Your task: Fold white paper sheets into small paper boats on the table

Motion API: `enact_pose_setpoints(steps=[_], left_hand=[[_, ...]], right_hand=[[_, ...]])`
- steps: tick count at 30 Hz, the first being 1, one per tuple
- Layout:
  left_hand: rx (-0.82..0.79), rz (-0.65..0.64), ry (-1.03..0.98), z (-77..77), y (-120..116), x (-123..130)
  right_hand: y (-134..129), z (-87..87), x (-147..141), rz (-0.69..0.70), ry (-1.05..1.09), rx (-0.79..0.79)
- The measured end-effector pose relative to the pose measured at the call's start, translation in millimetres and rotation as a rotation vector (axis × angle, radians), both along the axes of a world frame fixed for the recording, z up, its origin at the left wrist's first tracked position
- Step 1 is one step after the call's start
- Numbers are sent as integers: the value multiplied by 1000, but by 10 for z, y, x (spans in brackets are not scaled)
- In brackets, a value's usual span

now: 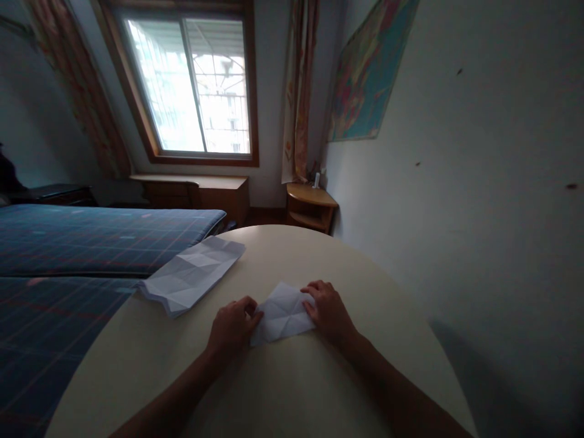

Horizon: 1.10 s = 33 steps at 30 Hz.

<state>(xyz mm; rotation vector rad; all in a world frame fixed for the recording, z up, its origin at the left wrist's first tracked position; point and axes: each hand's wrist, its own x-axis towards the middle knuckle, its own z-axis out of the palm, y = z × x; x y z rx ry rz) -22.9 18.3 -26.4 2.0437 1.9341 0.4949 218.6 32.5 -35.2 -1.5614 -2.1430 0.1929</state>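
A small sheet of white paper [283, 313] with crossing fold creases lies on the round cream table [314, 383] in front of me. My left hand [235, 323] grips its left edge, thumb and curled fingers closed together there. At the opposite side, my right hand [327, 307] has its thumb and fingers on the paper's right edge, with the fingertips bent over it. Farther off to the left rests a larger stack of creased white paper [194, 274], touched by neither hand.
A bed with a blue plaid mattress [91, 240] borders the table's left side. The white wall [456, 243] runs along the right. Beyond the table stand a wooden corner shelf [312, 194] and a low wooden desk [219, 185] under the window [191, 91].
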Motion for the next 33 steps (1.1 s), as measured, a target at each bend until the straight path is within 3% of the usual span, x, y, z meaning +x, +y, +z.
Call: enact_pose_setpoints(steps=[5, 9, 20, 27, 33], left_hand=[[53, -54, 50, -7, -6, 11], [94, -123, 48, -54, -3, 5], [194, -328, 265, -31, -114, 57], [195, -548, 211, -194, -128, 82], [252, -506, 310, -312, -242, 186]], right_hand=[[-246, -37, -305, 205, -65, -118], [-261, -81, -299, 291, -134, -240], [-187, -6, -184, 338, -129, -293], [-176, 1, -181, 330, -152, -285], [-171, -35, -215, 343, -186, -260]])
